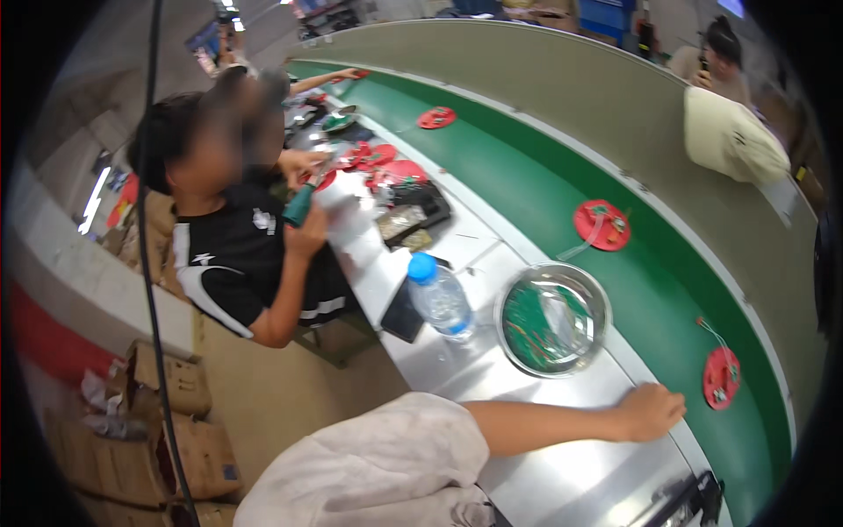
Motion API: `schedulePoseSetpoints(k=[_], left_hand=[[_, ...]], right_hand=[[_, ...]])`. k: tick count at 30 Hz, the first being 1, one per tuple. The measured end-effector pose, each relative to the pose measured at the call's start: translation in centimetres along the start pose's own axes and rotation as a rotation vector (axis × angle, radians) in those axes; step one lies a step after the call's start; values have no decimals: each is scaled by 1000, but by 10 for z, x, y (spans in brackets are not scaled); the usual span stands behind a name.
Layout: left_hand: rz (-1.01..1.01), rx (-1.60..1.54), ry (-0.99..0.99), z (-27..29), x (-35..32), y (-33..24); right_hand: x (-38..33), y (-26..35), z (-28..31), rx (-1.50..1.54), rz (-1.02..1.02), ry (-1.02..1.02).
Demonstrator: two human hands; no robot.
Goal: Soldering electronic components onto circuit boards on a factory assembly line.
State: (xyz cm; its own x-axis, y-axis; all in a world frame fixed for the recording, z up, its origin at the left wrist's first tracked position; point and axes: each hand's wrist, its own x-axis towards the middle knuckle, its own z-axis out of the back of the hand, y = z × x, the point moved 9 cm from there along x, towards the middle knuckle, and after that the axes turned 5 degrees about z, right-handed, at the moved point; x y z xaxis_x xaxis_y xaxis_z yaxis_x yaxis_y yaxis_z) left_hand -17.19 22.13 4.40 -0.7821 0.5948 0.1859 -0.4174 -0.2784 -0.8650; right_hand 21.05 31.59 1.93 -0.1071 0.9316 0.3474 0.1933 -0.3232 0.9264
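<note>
A: Hands?
B: Left hand (650, 411): bare, fingers curled in a loose fist, at the belt-side edge of the worktop (562, 479). Contents, if any: cannot tell. Right hand: out of view; together or apart, not determinable.

A: Nearest item?
B: Red disc (722, 379), on the green belt (667, 299), just beyond the fist, not touching. Laid flat with small fittings upward, presumably to keep them free of pressure. Thin leads trail from it.

A: Containers?
B: Steel bowl (597, 353), one, round, on the worktop near the forearm. Holds green wires (531, 316) and a clear, shiny piece, perhaps film. The raised rim likely keeps loose strands together, within reach.

A: Beside it?
B: Clear bottle (442, 303), blue cap fitted, presumably against spills; fill level unclear. Dark box (436, 204), open, farther along; tan pieces inside, too blurred to identify.

A: Outermost?
B: Co-worker (228, 250), seated, gripping a green tool (299, 206). Brown cartons (198, 448), floor, left side; contents not visible.
</note>
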Motion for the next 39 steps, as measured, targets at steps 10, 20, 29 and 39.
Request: schedulePoseSetpoints(k=[10,20,29,39], left_hand=[[134,213,18,36,50,-2],[604,807,-569,237,147,116],[690,410,-304,236,134,167],[-169,329,426,73,51,-36]], right_hand=[[-33,1,-20,87,-319,-144],[-25,0,-18,155,-262,-98],[-26,10,-20,289,-271,-61],[-26,4,-12,352,-241,-137]])
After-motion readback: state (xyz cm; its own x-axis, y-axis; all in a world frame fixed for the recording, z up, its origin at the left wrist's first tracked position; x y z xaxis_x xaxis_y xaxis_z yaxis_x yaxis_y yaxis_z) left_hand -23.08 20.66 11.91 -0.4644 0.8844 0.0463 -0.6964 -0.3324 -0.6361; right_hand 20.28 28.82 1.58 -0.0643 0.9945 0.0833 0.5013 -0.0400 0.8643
